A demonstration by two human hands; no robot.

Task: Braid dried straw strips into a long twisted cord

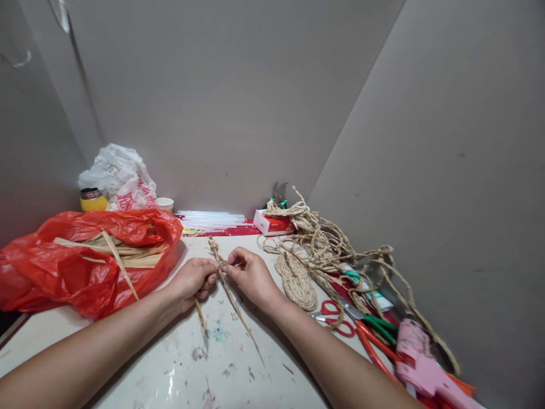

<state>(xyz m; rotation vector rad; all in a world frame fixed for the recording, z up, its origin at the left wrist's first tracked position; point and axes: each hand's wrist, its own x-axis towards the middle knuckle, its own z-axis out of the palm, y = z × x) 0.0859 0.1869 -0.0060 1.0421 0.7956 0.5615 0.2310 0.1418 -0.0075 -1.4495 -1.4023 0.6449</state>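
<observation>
Two bare hands meet over a white tabletop (238, 378) at the center of the frame, working a thin straw cord (214, 247). The left hand (199, 279) pinches the cord between thumb and curled fingers, while the right hand (249, 277) grips it just beside, thumb against forefinger. The cord's knobby end points away from the person; a loose straw tail (239, 316) trails toward the lower center, and a shorter strand (200, 317) hangs below the left hand. At left of the frame, a red plastic bag (38, 241) gapes around dry straw strips (136, 259). Right of center, I see a flat oval coil of rope (297, 281) lying near a tangle of straw rope (326, 238), with red-handled scissors (330, 308) just below. A pink glue gun (419, 366) sits at lower right; translucent glue sticks (210, 220) lie along the back.
</observation>
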